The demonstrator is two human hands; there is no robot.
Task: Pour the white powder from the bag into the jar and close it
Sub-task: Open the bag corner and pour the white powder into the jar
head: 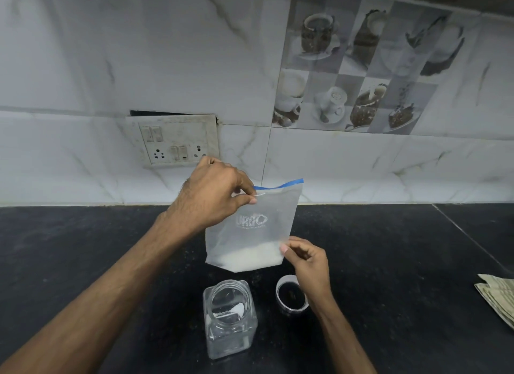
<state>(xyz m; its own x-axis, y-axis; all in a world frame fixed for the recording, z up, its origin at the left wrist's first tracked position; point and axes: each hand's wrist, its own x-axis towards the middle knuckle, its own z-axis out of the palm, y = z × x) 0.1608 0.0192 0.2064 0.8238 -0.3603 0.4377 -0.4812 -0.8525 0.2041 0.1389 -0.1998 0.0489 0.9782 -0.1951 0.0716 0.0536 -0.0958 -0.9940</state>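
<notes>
A clear zip bag point(267, 223) with a blue strip along its top hangs upright above the black counter, white powder settled in its bottom. My left hand point(214, 198) pinches the bag's top left corner at the zip. My right hand point(306, 259) pinches the lower right edge of the bag. Below the bag stands a square clear glass jar point(229, 318), open at the top, with a little white powder inside. The jar's round lid point(290, 294) lies upside down on the counter to the right of the jar, partly behind my right wrist.
The black counter point(389, 262) runs to a marble-tiled wall with a switch and socket plate point(175, 141) behind my left hand. A folded cloth point(498, 298) lies at the right edge.
</notes>
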